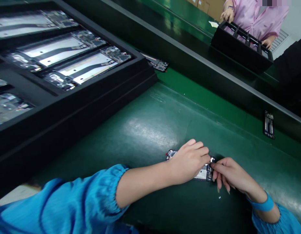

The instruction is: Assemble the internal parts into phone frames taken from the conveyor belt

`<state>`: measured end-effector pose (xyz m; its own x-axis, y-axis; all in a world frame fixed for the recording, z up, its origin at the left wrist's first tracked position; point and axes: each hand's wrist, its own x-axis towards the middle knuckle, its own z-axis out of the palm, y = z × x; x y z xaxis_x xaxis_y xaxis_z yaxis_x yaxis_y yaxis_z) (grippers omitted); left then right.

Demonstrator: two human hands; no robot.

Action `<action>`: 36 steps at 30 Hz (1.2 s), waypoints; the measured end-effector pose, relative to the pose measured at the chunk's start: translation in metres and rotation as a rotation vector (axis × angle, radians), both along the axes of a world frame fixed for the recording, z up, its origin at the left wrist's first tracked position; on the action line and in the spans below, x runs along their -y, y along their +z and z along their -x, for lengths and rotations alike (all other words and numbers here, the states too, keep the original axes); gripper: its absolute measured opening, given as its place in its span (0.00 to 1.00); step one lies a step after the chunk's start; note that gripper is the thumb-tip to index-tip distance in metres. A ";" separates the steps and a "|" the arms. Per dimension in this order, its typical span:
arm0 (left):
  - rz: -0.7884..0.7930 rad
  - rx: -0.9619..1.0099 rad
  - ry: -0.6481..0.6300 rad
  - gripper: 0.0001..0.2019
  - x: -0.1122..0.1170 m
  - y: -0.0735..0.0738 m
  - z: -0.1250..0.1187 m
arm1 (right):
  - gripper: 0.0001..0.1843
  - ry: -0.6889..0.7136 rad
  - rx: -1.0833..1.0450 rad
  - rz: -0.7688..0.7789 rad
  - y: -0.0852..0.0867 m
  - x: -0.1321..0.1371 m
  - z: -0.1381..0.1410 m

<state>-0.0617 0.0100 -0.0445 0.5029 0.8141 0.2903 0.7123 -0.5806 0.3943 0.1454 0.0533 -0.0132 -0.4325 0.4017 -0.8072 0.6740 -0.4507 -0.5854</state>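
An opened phone body [204,171], its circuit board showing, lies flat on the green mat [145,130] near the front. My left hand [189,161] lies over its left part with fingers curled, pressing it down. My right hand [229,174] meets it at the phone's right end, thumb and forefinger pinched on a small part at the board's edge. Most of the phone is hidden under my left hand. Both my sleeves are blue.
A black tray [96,94] at the left holds several opened phones in slots. One phone [158,64] lies behind the tray, another [269,124] at the right on the green belt. A person in pink [252,16] holds another black tray [240,48] at the top right.
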 end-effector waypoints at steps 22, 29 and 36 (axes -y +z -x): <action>-0.063 0.119 0.009 0.10 0.000 0.000 0.001 | 0.30 -0.044 0.014 -0.007 0.002 -0.001 0.003; 0.004 0.131 -0.013 0.10 0.000 0.002 0.002 | 0.27 -0.046 0.028 0.021 -0.001 -0.003 0.003; 0.117 0.192 0.030 0.11 -0.002 0.002 0.002 | 0.23 -0.004 0.008 -0.041 0.002 -0.016 -0.004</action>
<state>-0.0640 0.0118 -0.0424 0.4228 0.8615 0.2813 0.6338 -0.5029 0.5876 0.1495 0.0689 -0.0112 -0.4243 0.4362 -0.7935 0.6773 -0.4287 -0.5979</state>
